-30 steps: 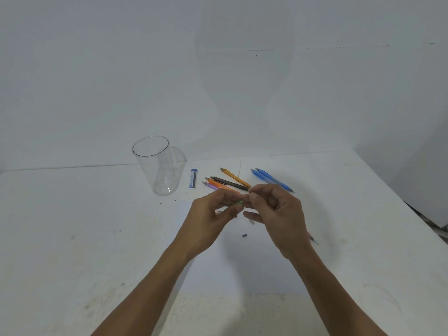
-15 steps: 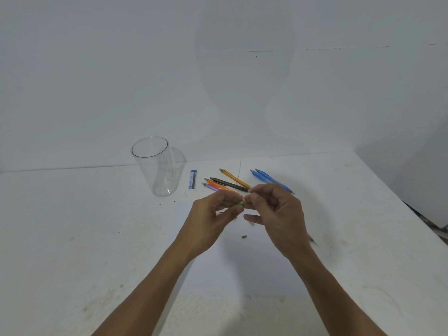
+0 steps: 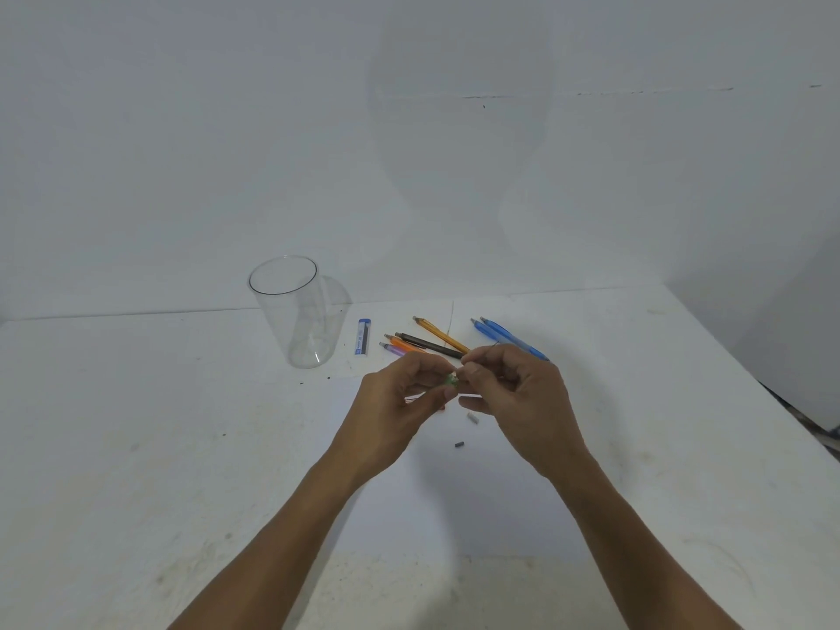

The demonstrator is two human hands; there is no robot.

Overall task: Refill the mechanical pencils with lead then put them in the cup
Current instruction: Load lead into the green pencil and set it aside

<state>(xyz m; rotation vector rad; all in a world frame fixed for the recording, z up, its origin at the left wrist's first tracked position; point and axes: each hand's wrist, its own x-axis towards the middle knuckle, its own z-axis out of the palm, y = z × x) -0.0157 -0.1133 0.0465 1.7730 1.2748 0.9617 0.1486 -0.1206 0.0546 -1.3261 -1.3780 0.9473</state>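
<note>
Two hands meet above the surface (image 3: 136, 447). The left hand (image 3: 400, 402) pinches a green pencil (image 3: 451, 380) in curled fingers, and the right hand (image 3: 522, 402) pinches its end. Just beyond them lie six more pencils (image 3: 427, 344). To their left is a blue lead tube (image 3: 362, 336), its label too small to read. Farther left a clear cup (image 3: 295, 320) stands upright.

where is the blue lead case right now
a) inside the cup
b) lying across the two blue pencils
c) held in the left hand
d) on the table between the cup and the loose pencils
d: the blue lead case lies flat on the table, with the clear cup on one side and the loose pencils on the other.
</note>
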